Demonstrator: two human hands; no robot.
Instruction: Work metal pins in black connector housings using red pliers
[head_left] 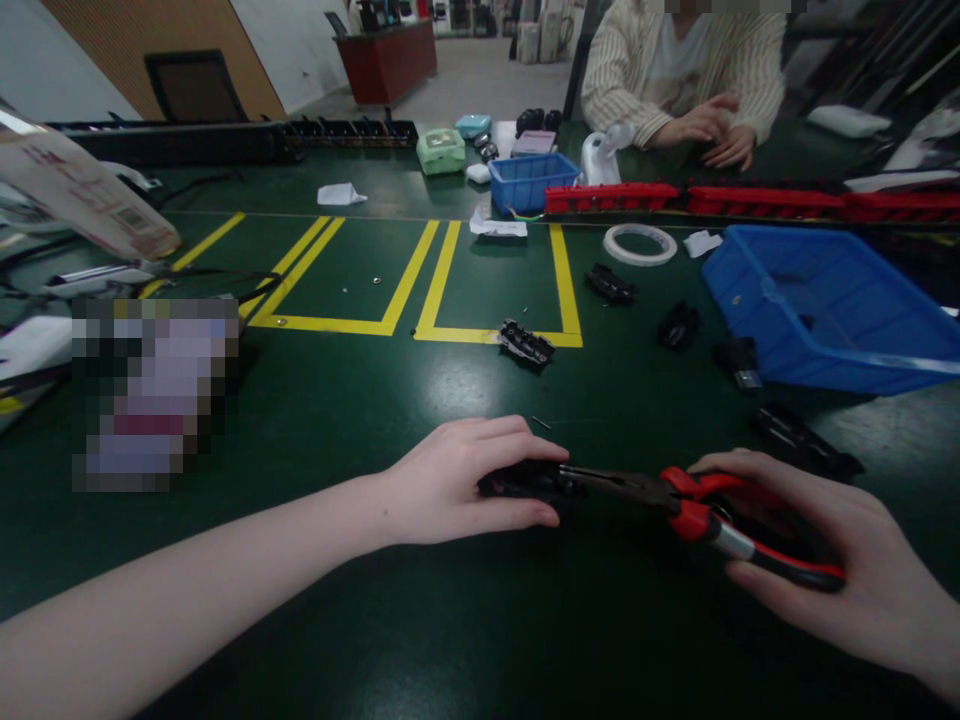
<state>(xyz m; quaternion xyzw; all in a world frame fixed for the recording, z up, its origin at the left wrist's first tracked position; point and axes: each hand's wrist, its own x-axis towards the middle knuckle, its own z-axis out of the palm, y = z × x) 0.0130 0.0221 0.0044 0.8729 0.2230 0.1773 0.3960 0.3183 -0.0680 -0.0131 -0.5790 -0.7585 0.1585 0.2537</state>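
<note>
Near the front of the green table, my left hand [465, 480] grips a small black plastic part [529, 482] and holds it down, its thumb and fingers on either side. In my right hand [840, 560] are long-nose pliers [694, 505] with red and black handles. Their jaws point left and their tips meet the right end of the black part; whether they pinch anything there is too small to tell. A thin metal pin [541, 423] lies just beyond my left fingers. Farther back, a black plastic shell [527, 344] rests on the yellow tape.
More black parts [611, 284] lie beside a blue bin [825, 310] at the right. A tape roll [640, 244], a small blue basket [532, 182] and a red rail [765, 203] stand behind. A blurred-out flat object [161, 395] is at left. Across the table sits a person [686, 80].
</note>
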